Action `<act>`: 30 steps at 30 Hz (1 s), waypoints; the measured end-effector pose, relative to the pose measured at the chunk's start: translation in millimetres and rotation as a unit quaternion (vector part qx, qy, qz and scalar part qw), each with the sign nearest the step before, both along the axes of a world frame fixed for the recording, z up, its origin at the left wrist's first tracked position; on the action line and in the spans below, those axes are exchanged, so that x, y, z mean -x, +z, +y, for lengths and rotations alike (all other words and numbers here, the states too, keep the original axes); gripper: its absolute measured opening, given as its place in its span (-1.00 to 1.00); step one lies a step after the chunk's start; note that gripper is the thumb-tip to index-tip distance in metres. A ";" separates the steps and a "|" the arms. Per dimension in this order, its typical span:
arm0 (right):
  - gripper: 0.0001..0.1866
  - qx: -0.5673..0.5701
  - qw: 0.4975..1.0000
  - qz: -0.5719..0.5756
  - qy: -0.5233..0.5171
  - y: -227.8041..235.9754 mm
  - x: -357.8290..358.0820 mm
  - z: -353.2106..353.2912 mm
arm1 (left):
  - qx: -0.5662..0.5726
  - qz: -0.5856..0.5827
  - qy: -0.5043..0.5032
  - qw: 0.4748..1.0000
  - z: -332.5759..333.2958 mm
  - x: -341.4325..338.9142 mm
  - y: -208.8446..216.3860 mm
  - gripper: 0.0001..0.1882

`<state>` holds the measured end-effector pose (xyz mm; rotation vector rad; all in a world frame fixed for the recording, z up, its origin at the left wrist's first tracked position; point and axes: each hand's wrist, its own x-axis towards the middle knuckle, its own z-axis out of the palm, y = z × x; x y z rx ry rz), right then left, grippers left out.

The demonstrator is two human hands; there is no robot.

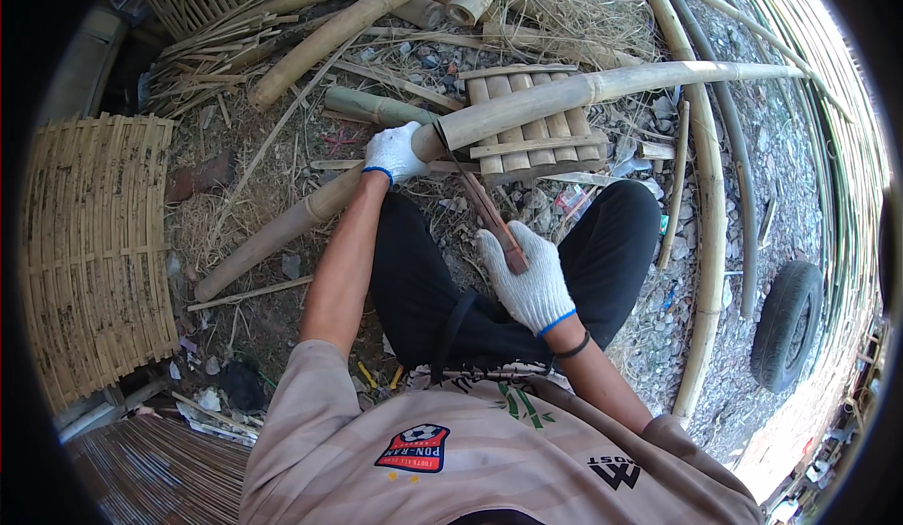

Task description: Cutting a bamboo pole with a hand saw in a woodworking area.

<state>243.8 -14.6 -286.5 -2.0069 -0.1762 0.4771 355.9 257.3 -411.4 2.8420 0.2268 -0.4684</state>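
Observation:
A long bamboo pole (527, 106) lies slantwise in front of me, resting across a small slatted bamboo stool (515, 162). My left hand (399, 152), in a white glove with a blue cuff, is closed round the pole just left of the stool. Beside it, the narrow dark blade of a long wooden-handled cutting tool (487, 210) meets the pole at a dark cross line. I cannot tell whether the blade is a saw or a knife. My gloved right hand (529, 278) is closed on the lower end of its brown handle, between my knees.
Thick bamboo poles (353, 26) and split strips are piled at the far side. A green bamboo piece (376, 108) lies behind my left hand. Woven bamboo panels (94, 252) stand at left. On the stony ground at right are a curved pole (707, 243) and a tyre (786, 327).

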 end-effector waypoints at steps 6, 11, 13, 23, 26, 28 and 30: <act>-0.57 0.018 0.995 -0.090 -0.042 -73.0 -70.7 34.8 | 0.025 -0.036 -0.040 0.998 -35.9 -25.9 -5.4 -0.36; -0.64 0.002 1.000 -0.011 -0.004 -4.8 -1.2 6.6 | 0.008 -0.006 0.002 1.000 1.2 9.3 -4.0 -0.37; -0.69 -0.189 0.977 0.012 -0.102 -16.2 20.5 -4.3 | 0.002 0.003 -0.005 1.000 -2.4 3.6 11.5 -0.34; -0.71 -0.030 0.998 -0.049 -0.018 -20.4 14.2 -7.0 | -0.002 -0.027 0.002 1.000 1.6 6.8 -4.2 -0.38; -0.60 -0.024 0.998 -0.048 -0.033 -64.8 -22.9 30.6 | 0.004 -0.029 -0.005 1.000 -2.4 2.6 3.8 -0.45; -0.52 0.018 0.994 -0.088 -0.059 -98.3 -58.4 25.7 | 0.027 -0.042 -0.030 0.998 -36.7 -24.4 -0.9 -0.42; -0.51 0.046 0.995 -0.074 -0.054 -96.7 -59.2 31.9 | 0.020 -0.049 -0.025 0.998 -19.0 -29.3 0.3 -0.41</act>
